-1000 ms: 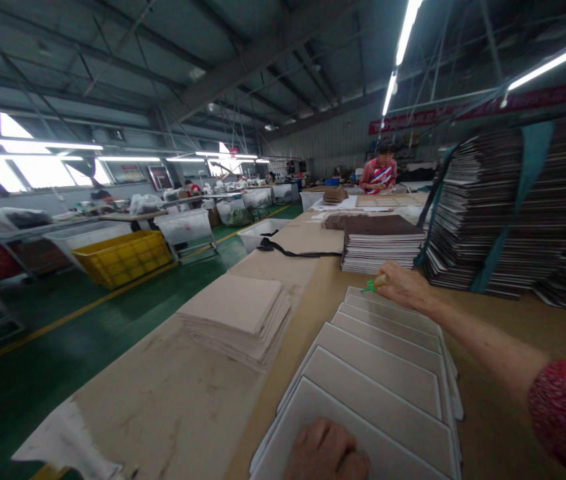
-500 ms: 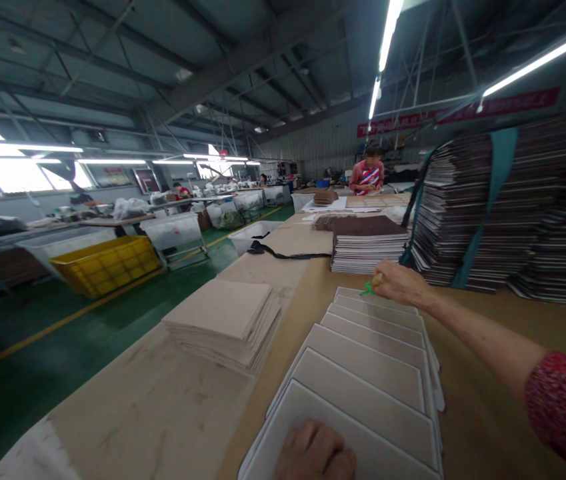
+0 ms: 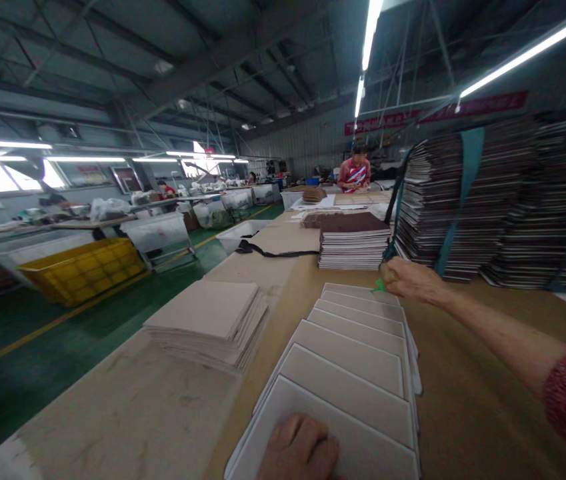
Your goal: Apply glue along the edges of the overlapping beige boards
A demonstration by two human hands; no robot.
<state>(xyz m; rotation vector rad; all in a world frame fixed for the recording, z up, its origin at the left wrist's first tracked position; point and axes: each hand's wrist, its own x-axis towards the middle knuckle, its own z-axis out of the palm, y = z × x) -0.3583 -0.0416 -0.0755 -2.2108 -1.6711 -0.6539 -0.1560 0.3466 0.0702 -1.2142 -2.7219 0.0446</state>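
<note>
Beyond the right hand (image 3: 410, 280), clenched on a small green tool (image 3: 379, 287), stand tall strapped stacks of dark boards (image 3: 467, 207). Under the left hand (image 3: 299, 448), pressed flat, lie fanned white rectangular cards (image 3: 357, 353); a beige sheet pile (image 3: 207, 320) sits left on the table (image 3: 457, 407).

Yellow crate (image 3: 80, 270), strapped dark stacks (image 3: 463, 200), distant co-worker (image 3: 355, 175).

We see one sign with writing: a long red banner (image 3: 437, 112) high on the far wall, under the roof beams, with a row of pale characters along it. They are too small and blurred for us to read. A framed board (image 3: 123, 179) by the left windows stays unreadable too.
</note>
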